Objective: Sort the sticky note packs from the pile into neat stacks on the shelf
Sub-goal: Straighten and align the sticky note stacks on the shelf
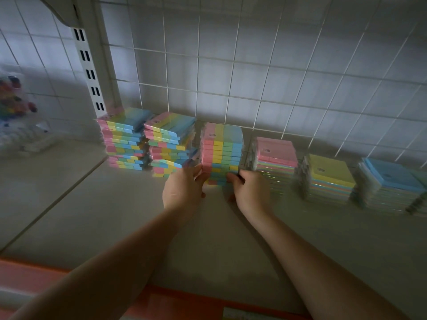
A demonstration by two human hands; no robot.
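The striped sticky-note stack (221, 153) stands upright on the shelf (115, 215), its long axis vertical and its colour bands running towards the wire grid. The left hand (182, 188) and right hand (249, 190) clasp its lower packs from either side, fingers curled against them. This looks like the squaring-up step; next, even inward pressure should align the edges without nudging the leaning stack (171, 144) just outside the left hand's hold.

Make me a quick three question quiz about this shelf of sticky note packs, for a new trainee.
1. True or false: both hands touch the same stack.
2. The pack on top of the stack just right of the hands is which colour? A pink, B blue, C green.
3. Fill in: behind the stacks stands a white wire ____.

Key
1. True: the left hand and right hand bracket the middle striped stack low down.
2. A: the pink-topped stack.
3. Grid: the wire grid.
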